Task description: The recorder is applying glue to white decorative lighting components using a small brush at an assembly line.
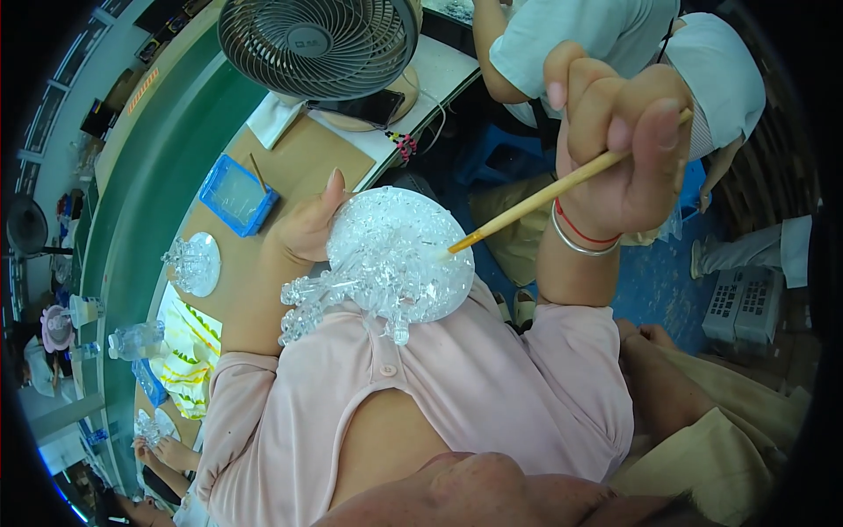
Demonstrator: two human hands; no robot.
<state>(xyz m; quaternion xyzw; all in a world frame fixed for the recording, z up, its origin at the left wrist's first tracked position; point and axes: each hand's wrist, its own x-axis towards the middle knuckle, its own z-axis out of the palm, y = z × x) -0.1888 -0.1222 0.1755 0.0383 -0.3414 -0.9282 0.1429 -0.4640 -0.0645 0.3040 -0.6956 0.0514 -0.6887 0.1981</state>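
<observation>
My left hand [306,221] grips the edge of a clear, round disc [430,215], its thumb up along the rim and its other fingers hidden behind. Glassy clear pieces cover the disc's face, and a branching clear piece [329,294] juts out at the lower left. Raised to the right, my right hand [623,132] pinches a thin brush [553,191] with a wooden handle. The brush's pale tip meets the disc's surface right of its middle.
On the table stand a blue tray [239,195] with a stick in it, another clear piece on a disc [195,263], a plastic bottle [136,341] and a grey fan [320,44]. A phone [369,107] lies by the fan. Other people [588,53] are close by.
</observation>
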